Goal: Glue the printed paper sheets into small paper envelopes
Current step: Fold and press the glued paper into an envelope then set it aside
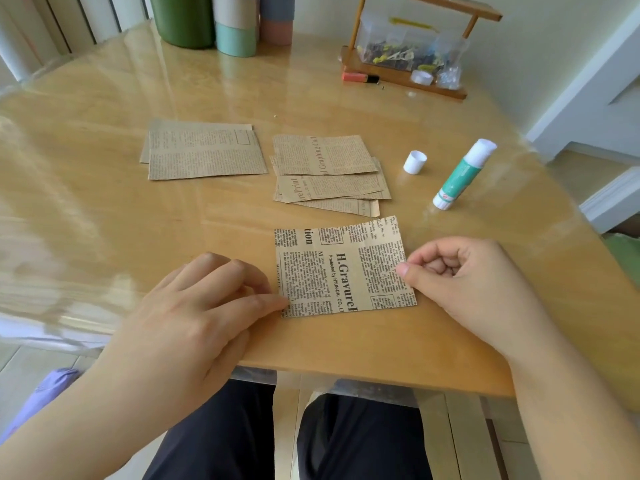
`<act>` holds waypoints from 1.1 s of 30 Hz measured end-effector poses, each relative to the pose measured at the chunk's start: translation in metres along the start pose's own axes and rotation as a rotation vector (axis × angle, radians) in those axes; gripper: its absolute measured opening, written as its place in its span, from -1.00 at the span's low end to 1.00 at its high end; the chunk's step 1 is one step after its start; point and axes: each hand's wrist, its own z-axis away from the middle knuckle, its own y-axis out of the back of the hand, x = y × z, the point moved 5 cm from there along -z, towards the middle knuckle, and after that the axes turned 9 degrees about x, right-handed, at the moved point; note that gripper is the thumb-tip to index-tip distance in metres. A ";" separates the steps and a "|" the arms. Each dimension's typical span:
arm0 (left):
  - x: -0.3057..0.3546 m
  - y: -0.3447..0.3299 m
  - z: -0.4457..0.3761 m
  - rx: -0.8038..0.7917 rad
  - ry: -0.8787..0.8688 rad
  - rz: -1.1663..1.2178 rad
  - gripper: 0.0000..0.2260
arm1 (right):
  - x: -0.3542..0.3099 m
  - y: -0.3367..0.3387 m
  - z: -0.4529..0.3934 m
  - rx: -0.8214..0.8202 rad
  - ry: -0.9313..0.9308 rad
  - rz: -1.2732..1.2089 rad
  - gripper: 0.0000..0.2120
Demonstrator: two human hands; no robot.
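Here, head view only. A folded printed paper sheet point(343, 268) lies flat near the front edge of the table point(104, 202), print side up, heading "H.Gravure" readable sideways.

Left hand point(194, 306): palm down on the table just left of the sheet. Fingers point(263, 301) extended and lying close together, not curled; the tip of the nearest one touches the sheet's lower left corner. Nothing is gripped.

Right hand point(464, 282): at the sheet's right edge. Fingers curled into the palm; the thumb tip and the curled forefinger meet at the paper's right edge, about midway down it. Whether the edge is actually pinched between them or only pressed down, I cannot tell.

Farther back, mid-table: a loose pile of finished small envelopes point(329, 171), fanned and overlapping. Left of it, well apart, a stack of unfolded printed sheets point(204, 150), pale side up.

Right of the envelope pile: a white cap point(415, 162) standing alone, and near it an uncapped glue stick point(462, 174) lying tilted on the table, green label, its open end toward the far side.

Back edge: three cylindrical containers point(235, 26) and a wooden stand point(405, 74) with clear boxes; an orange marker point(360, 77) lies beside the stand.
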 end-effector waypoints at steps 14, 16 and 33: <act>0.000 -0.001 0.000 0.003 0.001 0.002 -0.67 | 0.005 -0.002 -0.003 -0.009 0.021 0.044 -0.86; 0.000 -0.001 0.000 0.004 0.003 0.008 -0.68 | 0.006 -0.002 -0.003 -0.008 0.022 0.050 -0.86; -0.001 0.001 0.002 -0.006 0.016 0.016 -0.69 | 0.001 -0.002 -0.001 -0.011 0.017 0.068 -0.85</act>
